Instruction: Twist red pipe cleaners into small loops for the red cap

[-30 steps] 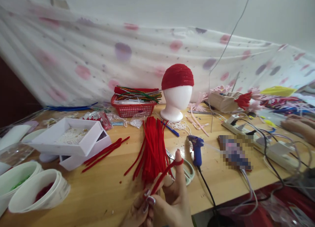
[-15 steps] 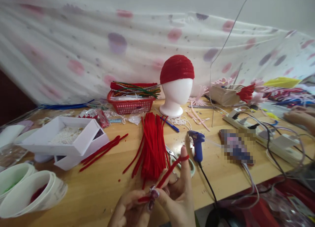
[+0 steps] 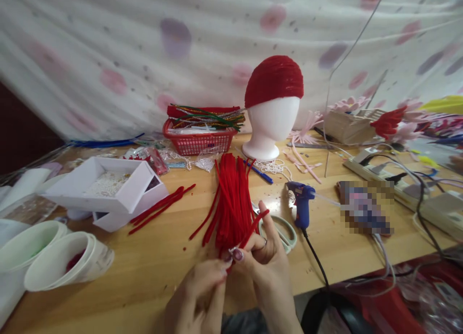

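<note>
Both my hands meet low in the middle of the view, over the near edge of the wooden table (image 3: pixel 152 271). My right hand (image 3: pixel 265 257) is closed on a red pipe cleaner (image 3: pixel 253 230) that runs up past its raised index finger. My left hand (image 3: pixel 200 290) pinches the lower end of the same pipe cleaner. Just behind them lies a bundle of red pipe cleaners (image 3: pixel 231 199). A white foam head (image 3: pixel 271 129) with a red cap (image 3: pixel 274 79) stands further back.
Scissors (image 3: pixel 284 232), a blue glue gun (image 3: pixel 302 203) with its black cord and a power strip (image 3: pixel 394 177) lie to the right. A red basket (image 3: pixel 198 141), white boxes (image 3: pixel 108 191) and white cups (image 3: pixel 61 264) stand to the left. A spotted cloth hangs behind.
The view has tilted down and come closer. The pipe cleaner was looped round my right index fingertip; now it lies straighter along the finger, and my hands have drawn together.
</note>
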Motion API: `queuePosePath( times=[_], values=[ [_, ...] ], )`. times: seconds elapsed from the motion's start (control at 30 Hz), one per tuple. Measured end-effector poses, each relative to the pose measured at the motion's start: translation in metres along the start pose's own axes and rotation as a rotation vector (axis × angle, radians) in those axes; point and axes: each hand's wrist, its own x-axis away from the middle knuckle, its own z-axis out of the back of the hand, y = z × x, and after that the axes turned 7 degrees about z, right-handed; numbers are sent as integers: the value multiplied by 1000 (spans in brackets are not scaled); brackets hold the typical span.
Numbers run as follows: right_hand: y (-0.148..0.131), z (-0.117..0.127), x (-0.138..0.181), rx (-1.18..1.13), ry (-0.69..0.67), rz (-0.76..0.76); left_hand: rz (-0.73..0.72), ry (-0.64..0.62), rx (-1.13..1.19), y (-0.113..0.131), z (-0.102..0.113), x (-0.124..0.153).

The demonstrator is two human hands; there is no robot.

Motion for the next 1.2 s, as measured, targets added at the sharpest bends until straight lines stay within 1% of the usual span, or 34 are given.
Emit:
queuePosePath(
  times=[0.03,0.07,0.1,0.13,0.23,0.3,0.33,0.4,0.47,0.53,0.7,0.73,0.77,0.8,0.9,0.93,0.97,1.0,1.03,1.07,1.1,1.13,1.17,1.2],
  values=[
    [-1,0,-2,1,-17,14,47,34,84,4,-4,-5],
    [-3,1,-4,0,-37,25,110,21,190,8,-8,-10],
    [-5,1,-5,-5,-49,28,219,-57,302,11,-9,-16],
    [-7,1,-6,-14,-65,25,362,-184,396,13,-10,-22],
    [-9,0,-7,-52,-128,12,761,-475,600,13,-3,-35],
    [-10,0,-6,-65,-163,26,941,-644,709,10,3,-37],
    [-11,-1,-5,-64,-175,33,998,-725,752,8,5,-37],
    [-12,-2,-2,-54,-201,29,1044,-836,810,4,7,-33],
    [-14,-3,0,-45,-231,5,1030,-875,817,1,5,-28],
    [-16,-4,2,-44,-246,-2,975,-856,789,-1,0,-24],
    [-16,-3,2,33,-199,42,735,-727,696,1,-8,-23],
    [-15,-3,2,68,-193,46,637,-669,611,3,-7,-24],
    [-15,-3,2,106,-187,57,484,-591,455,6,-6,-25],
    [-14,-4,2,146,-176,76,265,-495,237,9,-4,-26],
    [-11,-9,7,289,-115,175,-582,-148,-525,15,1,-26],
    [-10,-12,9,336,-89,213,-795,-63,-682,15,3,-26],
    [-9,-14,11,376,-66,249,-935,0,-771,14,3,-25],
    [-8,-15,13,399,-56,275,-985,48,-798,13,3,-23],
    [-9,-16,14,404,-59,286,-940,79,-770,11,4,-21],
    [-9,-17,14,389,-75,283,-809,91,-687,9,4,-19],
    [-10,-17,13,360,-99,267,-611,81,-554,8,4,-18],
    [-11,-17,12,324,-121,243,-376,43,-385,7,5,-16],
    [-12,-16,10,287,-140,217,-130,-28,-196,6,5,-15],
    [-13,-15,8,256,-153,195,108,-134,-5,5,7,-15]
  ],
)
